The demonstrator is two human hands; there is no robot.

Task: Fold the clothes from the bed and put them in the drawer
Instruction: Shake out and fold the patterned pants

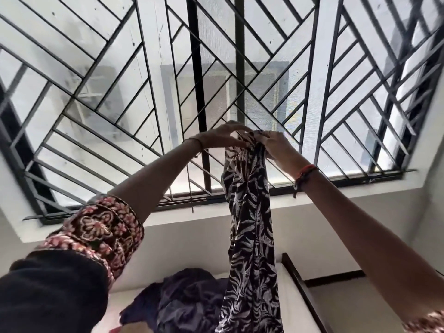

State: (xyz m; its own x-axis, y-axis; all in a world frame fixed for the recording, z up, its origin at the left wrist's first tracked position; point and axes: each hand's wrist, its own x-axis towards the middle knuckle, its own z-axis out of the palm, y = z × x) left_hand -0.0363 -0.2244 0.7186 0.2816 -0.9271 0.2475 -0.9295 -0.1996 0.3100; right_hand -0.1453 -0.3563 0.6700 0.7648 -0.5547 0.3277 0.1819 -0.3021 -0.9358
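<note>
A long black-and-white leaf-print garment (249, 236) hangs straight down from both my hands, raised in front of the window. My left hand (223, 135) pinches its top edge from the left. My right hand (276, 143) grips the bunched top from the right, close beside the left. The garment's lower end falls out of view at the bottom edge. Below it a dark purple piece of clothing (187, 299) lies crumpled on the white bed (295, 306).
A large window with a black diagonal metal grille (168, 92) fills the wall ahead, above a white sill (312, 193). The bed's dark wooden frame edge (302, 289) runs along the right. A white wall stands behind the bed.
</note>
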